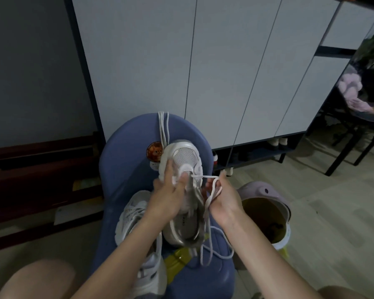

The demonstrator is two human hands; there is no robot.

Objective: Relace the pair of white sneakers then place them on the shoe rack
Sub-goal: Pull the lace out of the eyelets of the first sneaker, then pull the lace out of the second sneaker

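Observation:
A white sneaker (pixel 185 160) lies toe-away on a blue chair (pixel 125 147), its opening towards me. My left hand (pixel 171 195) grips its left side, thumb pressed near the front eyelets. My right hand (pixel 221 197) holds a white lace (pixel 212 190) that runs taut from the eyelets and loops down to the seat. The second white sneaker (pixel 130 214), laced, lies on its side on the seat under my left forearm. Another loose lace (pixel 163 126) hangs over the chair's back.
White cabinet doors (pixel 225 72) rise behind the chair, with a low open shelf (pixel 257 154) holding dark shoes beneath. A pale round bin (pixel 266 212) stands right of the chair. A black-legged table (pixel 354 134) is at far right. Dark wooden boards (pixel 41 169) lie left.

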